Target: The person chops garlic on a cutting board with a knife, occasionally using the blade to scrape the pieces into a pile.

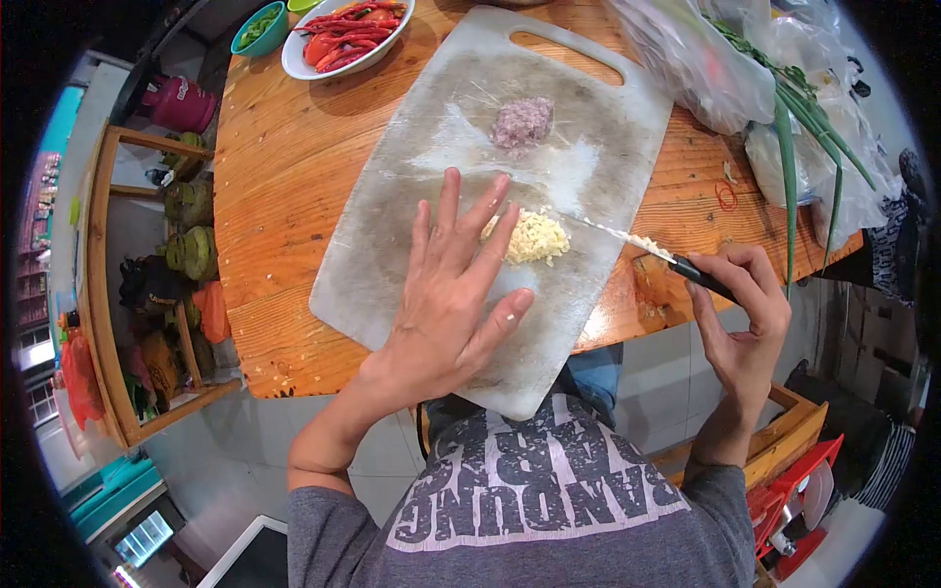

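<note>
My right hand [742, 318] grips the black handle of a knife [708, 277]. Its blade points left, with bits of chopped garlic stuck along it, and the tip reaches the right side of a pile of chopped garlic [539, 238]. With fingers spread, my left hand [453, 284] is over the cutting board [392, 220], just left of the garlic and partly covering it. A small bit clings to the left thumb. Farther up the worn white board sits a mound of minced purplish shallot or onion [522, 123].
On the wooden table [284, 196], a white bowl [294, 61] holds red chillies and tomatoes beside a teal bowl [257, 44] of chopped greens. Plastic bags [701, 83] and long green onion leaves [790, 167] lie at the right. A wooden shelf [96, 294] stands left.
</note>
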The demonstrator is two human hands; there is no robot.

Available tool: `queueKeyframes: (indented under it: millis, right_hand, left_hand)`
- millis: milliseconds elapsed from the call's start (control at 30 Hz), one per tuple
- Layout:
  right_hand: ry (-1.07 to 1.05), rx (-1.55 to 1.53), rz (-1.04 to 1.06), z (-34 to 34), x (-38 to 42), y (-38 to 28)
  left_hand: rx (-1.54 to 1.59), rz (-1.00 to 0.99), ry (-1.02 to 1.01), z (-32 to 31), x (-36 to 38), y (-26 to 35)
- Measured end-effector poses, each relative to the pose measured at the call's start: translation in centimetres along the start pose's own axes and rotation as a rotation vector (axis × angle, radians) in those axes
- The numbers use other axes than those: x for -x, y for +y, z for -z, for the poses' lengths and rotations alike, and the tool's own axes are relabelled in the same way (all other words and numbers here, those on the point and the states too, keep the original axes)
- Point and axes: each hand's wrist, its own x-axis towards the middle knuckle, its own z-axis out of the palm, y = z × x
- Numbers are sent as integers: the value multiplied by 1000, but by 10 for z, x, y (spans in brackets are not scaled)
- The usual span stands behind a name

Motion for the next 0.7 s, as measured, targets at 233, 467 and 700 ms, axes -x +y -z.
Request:
queueKeyframes:
  millis: [233,467,700]
  right_hand:
    - [-22,102,213,-4,-3,8]
    - [45,286,501,-23,-13,1]
    - [46,284,671,-30,-26,-9]
  left_hand:
    - [-63,24,23,10,1,-4]
    - [-336,1,40,8,4,20]
    - [-419,-102,40,4,7,28]
